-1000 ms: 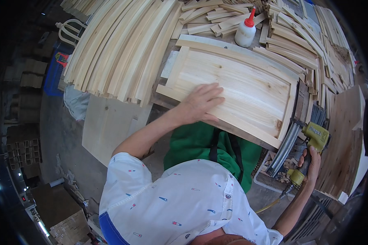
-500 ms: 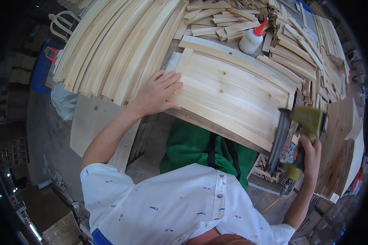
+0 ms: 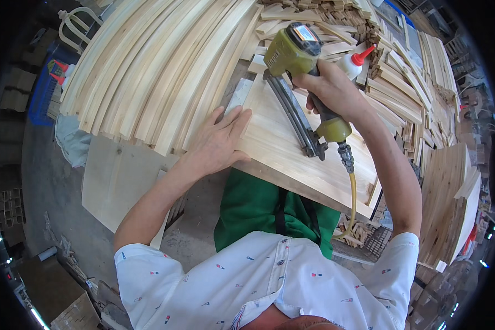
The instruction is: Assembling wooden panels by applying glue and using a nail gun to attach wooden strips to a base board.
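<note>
A pale wooden panel (image 3: 269,144) with strips along its edges lies in front of me. My left hand (image 3: 217,142) rests flat at its left end, fingers spread and thumb at the near edge. In my right hand (image 3: 335,93) is an olive-green nail gun (image 3: 294,52), its handle wrapped by my fingers. The gun is over the left half of the panel, its dark magazine slanting toward me. I cannot tell whether its nose touches the wood. From the gun's handle end a yellow air hose (image 3: 353,198) hangs past the panel's near edge.
Long boards (image 3: 148,66) stand stacked in a row at the left. A white glue bottle (image 3: 349,67) with a red nozzle is beyond the panel, partly behind my right hand. Heaps of short wood strips (image 3: 393,88) fill the far right. Wide boards (image 3: 448,203) lean at the right.
My right hand has carried the nail gun from the panel's right end across to its left half, turning it. My left hand stays at the left end.
</note>
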Tool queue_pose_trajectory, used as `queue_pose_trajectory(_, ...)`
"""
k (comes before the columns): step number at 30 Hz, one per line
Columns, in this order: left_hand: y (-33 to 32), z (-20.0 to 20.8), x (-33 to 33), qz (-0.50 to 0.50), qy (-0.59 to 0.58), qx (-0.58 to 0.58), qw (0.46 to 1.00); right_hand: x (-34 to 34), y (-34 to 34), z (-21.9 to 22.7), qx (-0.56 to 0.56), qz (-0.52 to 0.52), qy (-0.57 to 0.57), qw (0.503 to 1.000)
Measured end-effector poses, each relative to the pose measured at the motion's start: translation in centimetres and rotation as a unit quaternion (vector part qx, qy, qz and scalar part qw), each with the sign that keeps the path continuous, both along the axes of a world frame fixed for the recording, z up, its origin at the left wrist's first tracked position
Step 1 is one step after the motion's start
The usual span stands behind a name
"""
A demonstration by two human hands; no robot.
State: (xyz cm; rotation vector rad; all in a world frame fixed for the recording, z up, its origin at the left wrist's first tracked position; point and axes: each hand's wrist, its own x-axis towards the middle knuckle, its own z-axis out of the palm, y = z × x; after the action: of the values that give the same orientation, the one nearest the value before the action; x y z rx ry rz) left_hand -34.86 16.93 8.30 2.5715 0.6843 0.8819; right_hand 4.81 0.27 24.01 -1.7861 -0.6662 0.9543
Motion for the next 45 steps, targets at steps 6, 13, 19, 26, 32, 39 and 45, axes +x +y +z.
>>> queue_pose_trajectory(6, 0.6, -1.2, -8.2, 0.059, 0.083, 0.020, 0.995, -0.2, -0.1, 0.0, -0.025, 0.010, -0.005, 1.000)
queue_pose_trajectory(13, -0.4, -0.4, -12.8, 0.092, 0.167, -0.020, 0.981, -4.0, 0.0, 1.6, -0.111, -0.001, -0.102, 0.989)
queue_pose_trajectory(19, -4.7, 0.4, -12.8, 0.116, 0.192, -0.038, 0.974, -11.3, 6.7, 2.4, -0.118, 0.251, -0.117, 0.954)
queue_pose_trajectory(26, -8.3, 1.2, -11.9, 0.149, 0.234, -0.084, 0.957, -23.5, 17.4, -2.8, -0.055, 0.496, -0.099, 0.861)
queue_pose_trajectory(32, -9.5, 2.1, -10.8, 0.167, 0.210, -0.108, 0.957, -26.7, 19.2, -3.8, -0.071, 0.515, -0.104, 0.848)
queue_pose_trajectory(39, -9.0, 3.1, -10.8, 0.176, 0.212, -0.106, 0.955, -27.7, 19.0, -2.2, -0.062, 0.517, -0.158, 0.839)
queue_pose_trajectory(45, -7.5, 3.5, -10.8, 0.176, 0.202, -0.105, 0.958, -27.6, 19.5, -2.0, -0.043, 0.496, -0.174, 0.850)
